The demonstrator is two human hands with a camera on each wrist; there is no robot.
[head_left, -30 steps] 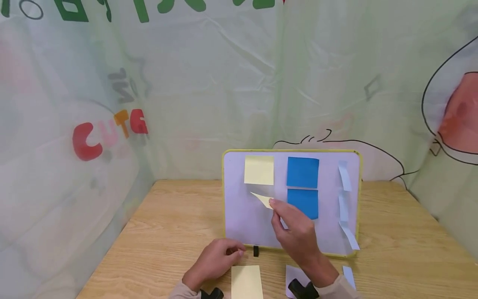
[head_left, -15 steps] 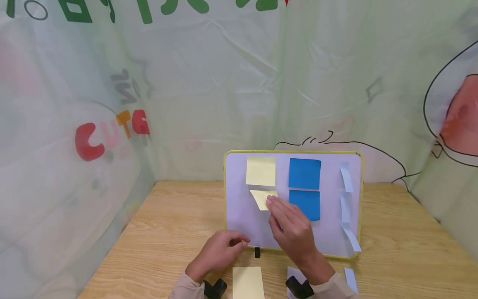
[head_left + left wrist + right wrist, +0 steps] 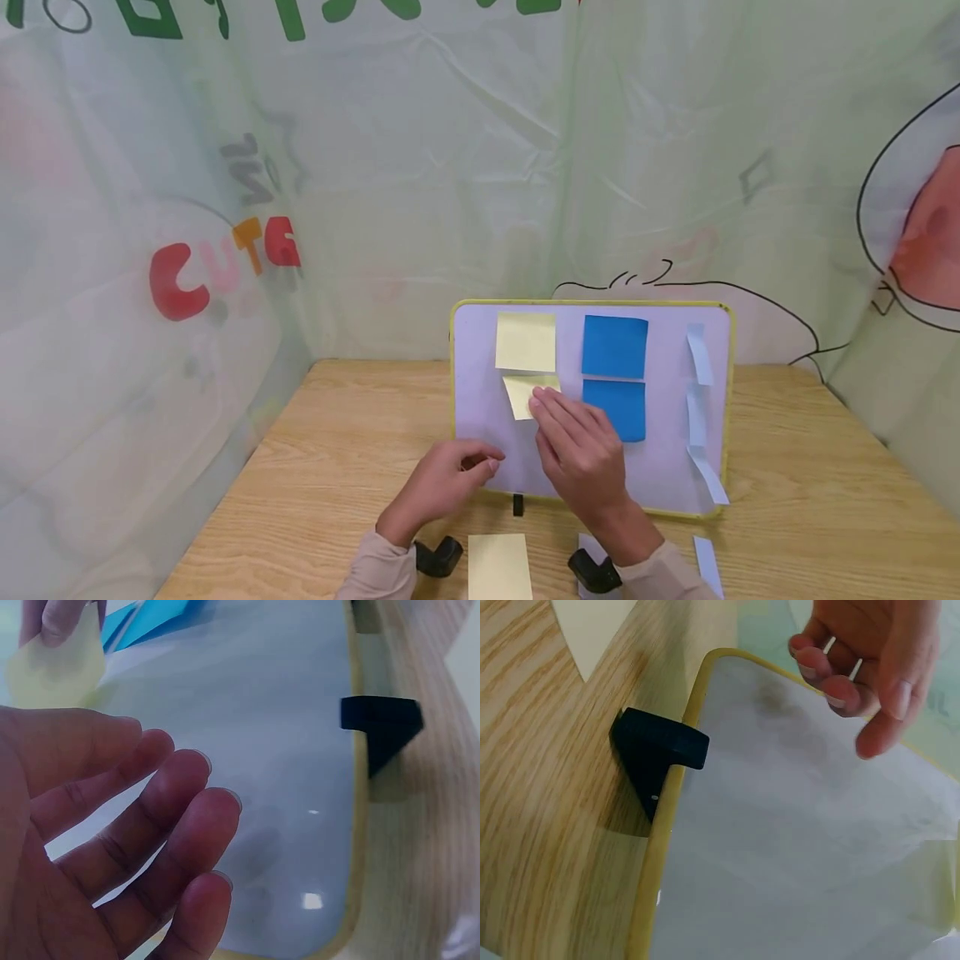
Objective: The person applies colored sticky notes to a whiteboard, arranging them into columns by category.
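A pale yellow sticky note [image 3: 522, 404] lies against the whiteboard [image 3: 495, 458], just below another yellow sticky note [image 3: 526, 342]. My right hand [image 3: 585, 458] presses the lower note with its fingertips near the right side, thumb apart below. The same note [image 3: 56, 671] shows under the fingers at the top left of the left wrist view. My left hand [image 3: 442, 479] is held before the board's lower left, fingers loosely bent and holding nothing. In the right wrist view the left hand [image 3: 877, 660] hovers over the board's surface.
Blue sticky notes [image 3: 615, 347] and light blue strips [image 3: 697, 417] are on the board's middle and right. A black foot [image 3: 517, 505] supports its lower edge. A yellow pad [image 3: 498, 567] and another light blue strip [image 3: 707, 562] lie on the wooden table [image 3: 300, 500].
My right hand has gone from pinching the tilted yellow note to pressing it flatter on the board with straighter fingers. My left hand has risen slightly towards the board.
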